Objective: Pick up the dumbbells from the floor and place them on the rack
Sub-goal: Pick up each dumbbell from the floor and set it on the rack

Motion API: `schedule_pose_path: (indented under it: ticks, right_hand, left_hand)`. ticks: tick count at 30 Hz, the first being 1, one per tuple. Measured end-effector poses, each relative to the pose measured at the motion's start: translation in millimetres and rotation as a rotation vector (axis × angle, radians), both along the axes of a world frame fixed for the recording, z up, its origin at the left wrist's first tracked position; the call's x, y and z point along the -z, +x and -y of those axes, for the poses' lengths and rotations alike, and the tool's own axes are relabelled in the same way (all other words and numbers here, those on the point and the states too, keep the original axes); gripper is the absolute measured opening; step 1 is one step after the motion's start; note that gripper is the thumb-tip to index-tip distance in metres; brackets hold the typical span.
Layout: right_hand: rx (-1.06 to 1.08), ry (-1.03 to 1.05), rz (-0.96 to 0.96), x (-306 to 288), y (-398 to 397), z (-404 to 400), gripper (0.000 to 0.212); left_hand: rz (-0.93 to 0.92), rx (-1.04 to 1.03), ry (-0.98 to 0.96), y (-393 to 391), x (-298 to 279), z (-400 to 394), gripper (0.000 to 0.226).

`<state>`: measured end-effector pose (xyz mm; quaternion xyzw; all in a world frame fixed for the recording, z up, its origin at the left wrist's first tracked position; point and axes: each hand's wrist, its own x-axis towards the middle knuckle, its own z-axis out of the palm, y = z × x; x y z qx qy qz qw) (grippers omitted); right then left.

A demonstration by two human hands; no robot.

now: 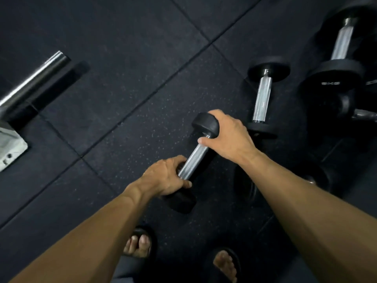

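Dumbbell [194, 158] lies diagonally between your grips, at the floor [122, 99]. Your right grip [228, 135] is clamped over its far head, your left grip [167, 176] around the handle's near end. No rack shows.

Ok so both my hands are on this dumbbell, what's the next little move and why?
Probably lift it straight up, keeping it level. Your left hand wraps the near end of the dumbbell handle and your right hand cups the far head, so both ends are held. Another dumbbell lies close on the right, and your feet are below it in sandals.
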<state>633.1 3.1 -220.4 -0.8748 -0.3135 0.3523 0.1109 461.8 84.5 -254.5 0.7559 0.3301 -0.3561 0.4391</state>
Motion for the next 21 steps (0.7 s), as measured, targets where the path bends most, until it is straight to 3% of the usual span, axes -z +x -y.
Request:
schedule_pose_path:
  ticks: [3,12,21]
  right_hand:
    - [0.023,0.041,0.058,4.7,-1.2,-0.4,0.056]
    - [0.026,0.105,0.061,-21.2,-3.3,24.6,0.054]
    - [0.114,0.202,0.135,-166.7,10.7,47.4,0.045]
  left_hand:
    - [-0.011,-0.038,-0.049,6.0,8.2,-3.3,0.044]
    - [0.045,0.069,0.041,6.0,-13.3,8.1,0.041]
    - [0.137,0.188,0.083,32.5,-158.0,8.2,0.043]
